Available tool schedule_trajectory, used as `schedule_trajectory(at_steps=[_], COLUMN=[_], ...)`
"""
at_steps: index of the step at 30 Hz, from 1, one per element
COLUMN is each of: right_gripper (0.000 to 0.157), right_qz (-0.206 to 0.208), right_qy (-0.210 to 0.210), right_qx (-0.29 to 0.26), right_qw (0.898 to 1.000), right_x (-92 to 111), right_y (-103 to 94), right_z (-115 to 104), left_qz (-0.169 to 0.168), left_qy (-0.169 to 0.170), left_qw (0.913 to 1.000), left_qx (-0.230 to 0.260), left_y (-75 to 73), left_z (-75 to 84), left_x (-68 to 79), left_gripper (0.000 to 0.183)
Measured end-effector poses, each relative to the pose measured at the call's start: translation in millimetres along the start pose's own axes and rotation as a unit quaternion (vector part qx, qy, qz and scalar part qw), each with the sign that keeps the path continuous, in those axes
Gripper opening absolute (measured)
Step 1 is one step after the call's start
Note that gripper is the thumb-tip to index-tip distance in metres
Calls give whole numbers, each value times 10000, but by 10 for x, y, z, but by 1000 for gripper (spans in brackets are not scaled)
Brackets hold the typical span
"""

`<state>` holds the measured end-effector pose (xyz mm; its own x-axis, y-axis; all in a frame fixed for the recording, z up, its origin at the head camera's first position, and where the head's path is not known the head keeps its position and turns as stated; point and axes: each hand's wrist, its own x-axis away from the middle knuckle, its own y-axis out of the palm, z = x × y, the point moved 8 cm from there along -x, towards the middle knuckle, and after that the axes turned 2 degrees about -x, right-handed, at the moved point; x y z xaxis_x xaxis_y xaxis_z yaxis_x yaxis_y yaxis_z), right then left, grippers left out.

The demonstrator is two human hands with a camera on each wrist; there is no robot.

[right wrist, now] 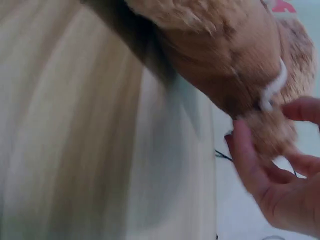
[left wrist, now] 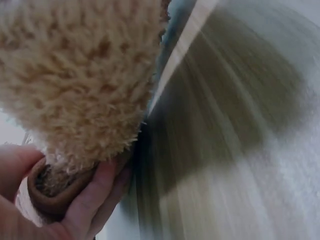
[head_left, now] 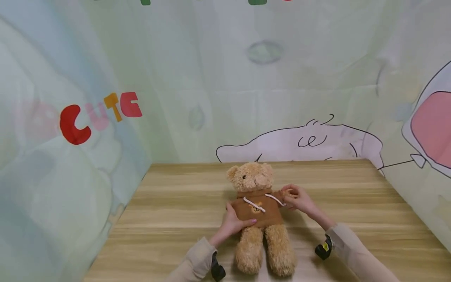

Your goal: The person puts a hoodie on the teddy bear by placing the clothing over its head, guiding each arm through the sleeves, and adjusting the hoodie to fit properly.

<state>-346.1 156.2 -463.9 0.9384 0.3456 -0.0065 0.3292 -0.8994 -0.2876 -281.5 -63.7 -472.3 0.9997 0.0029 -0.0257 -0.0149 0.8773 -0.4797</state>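
A light-brown teddy bear (head_left: 251,231) in a brown hoodie (head_left: 243,215) with white drawstrings (head_left: 253,204) lies face up on the wooden table. My left hand (head_left: 232,221) grips the hoodie at the bear's side, with the thumb across the lower front. In the left wrist view, fingers (left wrist: 85,210) wrap round a brown cloth edge with fur inside it. My right hand (head_left: 297,199) holds the bear's furry paw at the end of the sleeve. The right wrist view has that paw (right wrist: 267,132) between thumb and fingers, beside a drawstring end.
The wooden table (head_left: 183,188) reaches back to a printed cloth backdrop (head_left: 197,78), which also hangs along the left and right sides. Black wrist straps (head_left: 323,250) sit on both forearms.
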Motion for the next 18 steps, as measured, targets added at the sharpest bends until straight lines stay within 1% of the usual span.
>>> schedule_trajectory(at_steps=[2,4,6,7,9,11,13,15,16,17,18], right_gripper=[26,24,27,29,30,29,25,23,23,25,28], right_qz=[46,190,396,500,555,471,328,173,172,191,216], right_qy=[-80,-246,-197,-86,209,632,852,871,806,706,477], right_qx=[446,986,1506,1680,1760,1564,1368,1473,1681,1944,2171], right_qw=[9990,9946,9876,9845,9826,9845,9864,9851,9823,9782,9748], right_x=[-6,-22,-52,-72,-107,-132,-141,-143,-148,-161,-186], right_y=[-20,-28,-25,-16,10,35,62,78,77,71,66], right_z=[-19,-70,-109,-127,-156,-168,-201,-236,-253,-253,-243], left_qz=[85,153,158,159,126,123,173,195,213,224,235], left_qy=[31,111,171,198,241,272,291,277,270,248,250], left_qw=[9998,9995,9992,9990,9986,9981,9978,9977,9975,9974,9973], left_qx=[-151,-234,-338,-379,-455,-545,-568,-592,-623,-642,-651], left_y=[-18,-29,-32,-33,-29,-26,-22,-11,-6,-3,-2], left_z=[6,19,31,43,64,90,111,116,117,117,123], left_x=[18,34,42,47,57,65,75,82,84,85,86], left_gripper=[93,94,95,96,98,97,95,94,94,95,96])
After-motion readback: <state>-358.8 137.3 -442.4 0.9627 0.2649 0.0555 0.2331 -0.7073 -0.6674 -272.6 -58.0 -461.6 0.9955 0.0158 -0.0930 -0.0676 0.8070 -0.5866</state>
